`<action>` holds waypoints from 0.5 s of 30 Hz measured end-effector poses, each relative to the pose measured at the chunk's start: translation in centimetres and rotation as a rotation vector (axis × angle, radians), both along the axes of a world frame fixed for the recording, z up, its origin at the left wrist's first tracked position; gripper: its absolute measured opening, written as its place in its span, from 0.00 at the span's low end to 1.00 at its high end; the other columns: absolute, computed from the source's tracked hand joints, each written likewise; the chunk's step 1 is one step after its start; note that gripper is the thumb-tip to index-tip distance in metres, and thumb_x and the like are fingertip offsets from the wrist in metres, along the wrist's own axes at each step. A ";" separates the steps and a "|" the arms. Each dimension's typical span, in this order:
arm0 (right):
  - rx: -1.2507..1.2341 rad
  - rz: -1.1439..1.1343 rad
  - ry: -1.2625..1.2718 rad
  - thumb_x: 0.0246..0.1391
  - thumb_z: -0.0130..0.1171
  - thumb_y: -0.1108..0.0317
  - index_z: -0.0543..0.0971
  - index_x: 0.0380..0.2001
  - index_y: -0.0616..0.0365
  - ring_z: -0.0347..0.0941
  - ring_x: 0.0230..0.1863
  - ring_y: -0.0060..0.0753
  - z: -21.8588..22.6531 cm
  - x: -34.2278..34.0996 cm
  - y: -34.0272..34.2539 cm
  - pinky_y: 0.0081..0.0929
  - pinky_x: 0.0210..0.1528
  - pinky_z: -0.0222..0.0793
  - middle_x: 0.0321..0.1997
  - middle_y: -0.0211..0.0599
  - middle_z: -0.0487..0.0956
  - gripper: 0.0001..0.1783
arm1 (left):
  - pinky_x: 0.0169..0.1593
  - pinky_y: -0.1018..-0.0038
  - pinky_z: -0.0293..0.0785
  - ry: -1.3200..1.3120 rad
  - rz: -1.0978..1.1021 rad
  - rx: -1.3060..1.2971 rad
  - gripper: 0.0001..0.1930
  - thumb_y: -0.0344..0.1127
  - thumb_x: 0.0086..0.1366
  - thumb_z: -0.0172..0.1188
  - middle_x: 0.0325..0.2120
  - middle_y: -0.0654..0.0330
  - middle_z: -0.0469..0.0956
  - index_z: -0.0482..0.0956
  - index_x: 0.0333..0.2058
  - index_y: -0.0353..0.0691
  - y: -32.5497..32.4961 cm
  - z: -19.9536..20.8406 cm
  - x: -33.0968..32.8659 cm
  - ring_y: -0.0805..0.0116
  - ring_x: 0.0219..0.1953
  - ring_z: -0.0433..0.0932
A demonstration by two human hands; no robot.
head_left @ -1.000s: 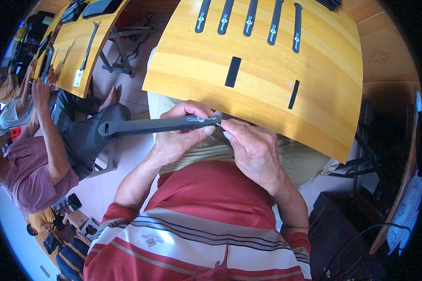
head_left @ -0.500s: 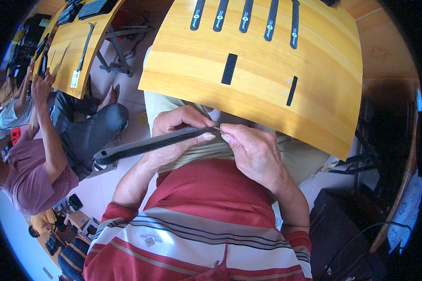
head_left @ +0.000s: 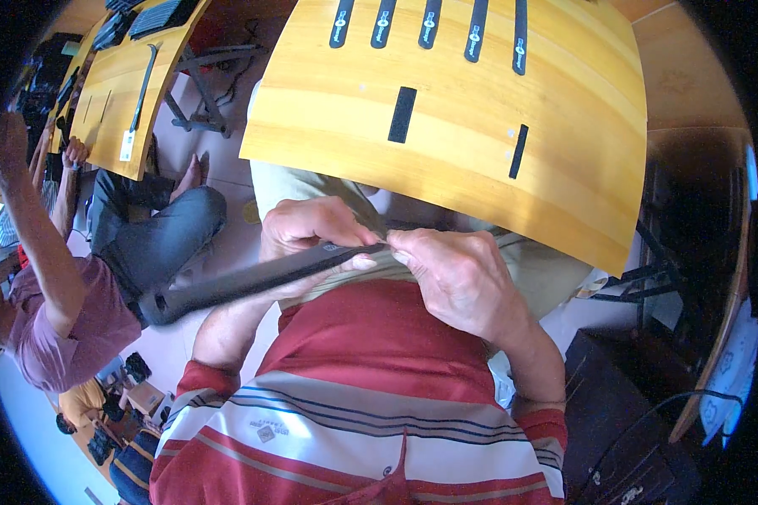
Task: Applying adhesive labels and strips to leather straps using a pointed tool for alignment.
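Fingers [head_left: 345, 225] of the left hand [head_left: 301, 225] are pinching a black strap [head_left: 248, 284] near one end, probably steadying it; the right hand [head_left: 461, 273] is pinching its tip, detail hidden. Strap is sticking out leftward, off the near edge of the bench [head_left: 455, 168]. Five more straps [head_left: 429, 27] are lying toward the far edge, apparently spaced to stay separate.

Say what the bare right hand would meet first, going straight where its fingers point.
Probably the end of the long black fabric strap in the left hand; the right hand seems to pinch it there, though depth is unclear.
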State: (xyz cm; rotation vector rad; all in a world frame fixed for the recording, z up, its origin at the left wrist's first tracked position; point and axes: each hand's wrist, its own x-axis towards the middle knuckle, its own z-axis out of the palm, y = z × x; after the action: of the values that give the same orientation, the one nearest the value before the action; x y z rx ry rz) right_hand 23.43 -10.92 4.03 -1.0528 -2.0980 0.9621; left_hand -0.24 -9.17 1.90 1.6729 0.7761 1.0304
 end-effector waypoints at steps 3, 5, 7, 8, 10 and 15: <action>-0.021 0.033 0.078 0.52 0.58 0.77 0.79 0.42 0.61 0.82 0.31 0.49 -0.4 0.1 0.1 0.42 0.32 0.78 0.32 0.49 0.83 0.12 | 0.40 0.73 0.79 -0.130 -0.053 -0.211 0.10 0.26 0.51 0.76 0.31 0.56 0.85 0.83 0.29 0.40 -0.2 -0.3 -0.3 0.67 0.36 0.83; -0.120 0.035 0.111 0.54 0.61 0.76 0.79 0.42 0.60 0.82 0.31 0.49 -0.5 -0.1 0.0 0.41 0.31 0.78 0.30 0.50 0.82 0.11 | 0.40 0.72 0.80 -0.157 -0.062 -0.228 0.10 0.25 0.51 0.76 0.31 0.55 0.84 0.83 0.29 0.40 -0.3 -0.8 -0.4 0.67 0.36 0.83; -0.156 0.011 0.148 0.54 0.62 0.75 0.79 0.42 0.59 0.82 0.31 0.49 -0.5 -0.6 0.0 0.40 0.31 0.78 0.30 0.50 0.82 0.11 | 0.39 0.72 0.80 -0.183 -0.071 -0.246 0.10 0.24 0.51 0.76 0.31 0.55 0.84 0.83 0.29 0.39 -0.4 -0.9 -0.3 0.66 0.36 0.83; -0.192 -0.014 0.186 0.54 0.63 0.75 0.79 0.42 0.59 0.82 0.31 0.49 -0.5 -0.7 0.0 0.40 0.31 0.78 0.30 0.49 0.82 0.11 | 0.40 0.71 0.80 -0.279 -0.070 -0.337 0.10 0.24 0.51 0.76 0.31 0.54 0.84 0.83 0.29 0.39 -0.5 -0.9 -0.1 0.66 0.36 0.83; -0.181 0.016 0.226 0.54 0.63 0.75 0.80 0.43 0.59 0.83 0.31 0.48 -1.0 -0.6 0.3 0.39 0.31 0.79 0.30 0.49 0.82 0.11 | 0.40 0.71 0.81 -0.375 -0.071 -0.428 0.10 0.23 0.51 0.75 0.31 0.54 0.83 0.82 0.29 0.39 -0.5 -0.8 0.1 0.65 0.36 0.83; -0.070 0.114 0.407 0.54 0.63 0.77 0.81 0.46 0.60 0.84 0.31 0.45 -1.5 -1.1 0.4 0.36 0.32 0.80 0.31 0.49 0.83 0.14 | 0.38 0.75 0.80 -0.758 -0.259 -0.679 0.10 0.24 0.53 0.74 0.29 0.53 0.80 0.79 0.31 0.38 -0.6 -1.0 0.2 0.67 0.35 0.82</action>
State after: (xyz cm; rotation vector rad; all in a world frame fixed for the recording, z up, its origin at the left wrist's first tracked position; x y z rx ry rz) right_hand 22.38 -10.52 2.52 -0.7027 -1.8110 1.1998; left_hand -0.06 -9.78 0.85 0.6881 0.3221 0.9637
